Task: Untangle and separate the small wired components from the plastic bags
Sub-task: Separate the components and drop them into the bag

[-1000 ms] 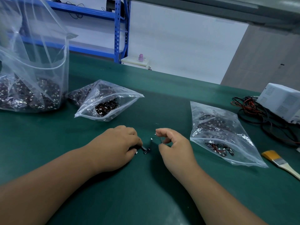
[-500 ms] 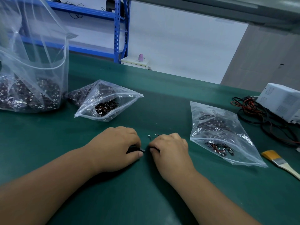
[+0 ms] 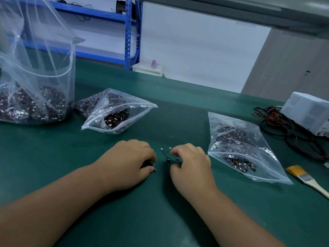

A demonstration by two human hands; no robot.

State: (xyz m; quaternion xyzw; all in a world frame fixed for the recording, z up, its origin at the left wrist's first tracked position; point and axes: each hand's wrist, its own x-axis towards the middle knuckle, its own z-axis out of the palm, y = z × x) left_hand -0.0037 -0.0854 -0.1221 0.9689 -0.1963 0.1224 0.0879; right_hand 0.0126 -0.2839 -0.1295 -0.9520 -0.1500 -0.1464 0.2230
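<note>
Far to the left of the fingers stands a large open plastic bag [image 3: 37,97] with a dark mass of parts in its bottom. Nearer, beyond the left knuckles, a smaller zip bag [image 3: 117,113] lies on its side on the green mat [image 3: 160,220]. The left hand [image 3: 128,161] is curled, its thumb and fingertips clamping a small dark part [image 3: 154,168] down against the mat. In the gap between the hands lie two wired components [image 3: 168,160]. Their dark bodies sit side by side just off the right fingertips, and thin leads run away and leftward to a white plug. The long axis therefore points from the right hand's pinch toward the far left. The right hand [image 3: 193,164] is bent over them and seems to nip the nearer body between forefinger and thumb, though the contact is partly hidden. It is plainly the closer hand, so I judge a pull apart would go sideways. Right of it lie a third bag [image 3: 245,139], a brush [image 3: 306,178], tangled cables [image 3: 277,125] and a white box [image 3: 309,111].
</note>
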